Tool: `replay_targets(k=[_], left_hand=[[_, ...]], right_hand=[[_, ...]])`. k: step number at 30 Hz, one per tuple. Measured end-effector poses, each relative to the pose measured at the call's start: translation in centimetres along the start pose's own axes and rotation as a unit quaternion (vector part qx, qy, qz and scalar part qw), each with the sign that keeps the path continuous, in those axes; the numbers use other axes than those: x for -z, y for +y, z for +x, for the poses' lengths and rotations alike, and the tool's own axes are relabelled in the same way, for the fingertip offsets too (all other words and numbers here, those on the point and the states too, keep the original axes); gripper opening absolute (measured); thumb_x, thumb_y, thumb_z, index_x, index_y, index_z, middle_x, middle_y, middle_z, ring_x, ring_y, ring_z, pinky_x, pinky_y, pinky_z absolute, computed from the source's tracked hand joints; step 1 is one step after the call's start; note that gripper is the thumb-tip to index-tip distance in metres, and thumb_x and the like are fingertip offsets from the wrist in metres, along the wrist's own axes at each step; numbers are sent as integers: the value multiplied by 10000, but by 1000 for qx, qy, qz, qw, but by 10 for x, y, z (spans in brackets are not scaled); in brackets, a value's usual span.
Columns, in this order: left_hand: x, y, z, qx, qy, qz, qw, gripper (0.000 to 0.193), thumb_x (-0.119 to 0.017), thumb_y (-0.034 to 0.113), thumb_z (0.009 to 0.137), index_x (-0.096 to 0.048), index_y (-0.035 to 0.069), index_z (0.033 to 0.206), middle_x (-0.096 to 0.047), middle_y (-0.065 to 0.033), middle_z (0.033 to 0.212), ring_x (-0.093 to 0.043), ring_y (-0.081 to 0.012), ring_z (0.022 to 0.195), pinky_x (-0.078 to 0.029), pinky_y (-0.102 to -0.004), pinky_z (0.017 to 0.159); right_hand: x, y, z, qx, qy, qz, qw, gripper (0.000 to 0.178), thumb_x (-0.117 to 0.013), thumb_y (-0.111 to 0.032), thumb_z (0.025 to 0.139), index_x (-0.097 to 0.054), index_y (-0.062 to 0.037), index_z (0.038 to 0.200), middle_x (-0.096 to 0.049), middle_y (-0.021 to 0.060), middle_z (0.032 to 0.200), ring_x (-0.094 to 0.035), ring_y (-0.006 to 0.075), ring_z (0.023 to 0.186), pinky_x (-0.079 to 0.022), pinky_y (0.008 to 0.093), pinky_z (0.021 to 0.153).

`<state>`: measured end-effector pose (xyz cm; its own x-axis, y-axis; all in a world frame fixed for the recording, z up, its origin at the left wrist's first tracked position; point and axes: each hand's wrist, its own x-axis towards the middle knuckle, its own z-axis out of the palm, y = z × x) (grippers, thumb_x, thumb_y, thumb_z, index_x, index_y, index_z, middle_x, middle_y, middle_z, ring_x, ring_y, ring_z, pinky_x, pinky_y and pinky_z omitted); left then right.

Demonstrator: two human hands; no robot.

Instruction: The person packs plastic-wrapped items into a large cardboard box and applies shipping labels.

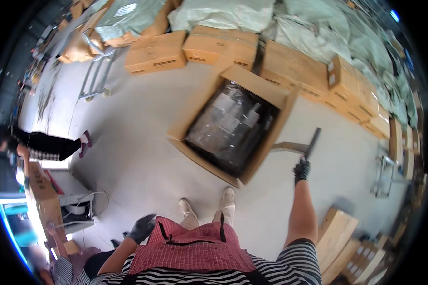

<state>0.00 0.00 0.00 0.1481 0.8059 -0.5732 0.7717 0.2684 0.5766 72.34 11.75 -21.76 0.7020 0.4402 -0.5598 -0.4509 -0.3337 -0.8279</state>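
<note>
- Head view: I see my right hand, in a dark glove, closed round the lower end of a dark bar that slants up and away from it.
- The bar joins a flat arm running left from my grip toward the open box; I cannot tell how they connect.
- The box sits on the grey floor just left of my right hand and ahead of my shoes. Its flaps stand open, and dark plastic-wrapped goods fill it.
- My left hand, also gloved, hangs low by my hip with the fingers loosely curled; it holds nothing that I can see.
- Between my arms I see a red checked apron over a striped shirt.
- Beyond the box, well ahead of both hands, a row of closed cartons lines up under pale sacks.
- More cartons lie just right of my right forearm.
- Far left of my left hand, another person bends near a small cart.
</note>
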Motion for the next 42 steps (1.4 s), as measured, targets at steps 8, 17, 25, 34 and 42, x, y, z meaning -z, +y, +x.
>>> replay_targets(k=[8,17,25,34,42], left_hand=[[-90,234,118,-322,-97,106,936,580,-627,250,848,-419,10,1333,-495,-211,1277,-453,-349,1206,-355,-404,1030],[-90,79,147,-155,6,346,925,697,-740,154,634,-439,9,1246,-493,-242,1169,-508,-396,1075,-432,-405,943],[52,-117,170,241,108,-277,924,307,-654,188,841,-537,78,1103,-565,-121,1018,-628,-272,893,-584,-419,643],[138,-197,192,245,182,-27,952,249,-612,264,877,-535,83,1030,-588,-95,751,-502,-294,315,-424,-389,278],[166,-194,189,227,101,162,955,426,-647,234,850,-525,27,1200,-515,-171,1110,-474,-299,1085,-380,-382,957]], right_hand=[[-80,98,-274,-35,-69,131,988,156,-573,-161,903,-419,-141,909,-482,12,746,-499,126,578,-443,308,482],[10,208,-333,-213,-364,-15,907,182,-537,-63,924,-558,-15,1098,-592,15,899,-551,103,755,-460,225,671],[96,249,-290,-105,-227,-341,906,258,-537,-182,862,-581,-61,1086,-648,199,924,-629,343,839,-492,390,763],[89,280,-326,25,-244,-423,872,214,-551,-106,825,-593,-15,1015,-628,164,870,-611,323,803,-485,396,767],[64,293,-343,65,-255,-448,855,212,-560,-94,813,-595,-26,1011,-624,150,841,-604,313,782,-481,395,748]])
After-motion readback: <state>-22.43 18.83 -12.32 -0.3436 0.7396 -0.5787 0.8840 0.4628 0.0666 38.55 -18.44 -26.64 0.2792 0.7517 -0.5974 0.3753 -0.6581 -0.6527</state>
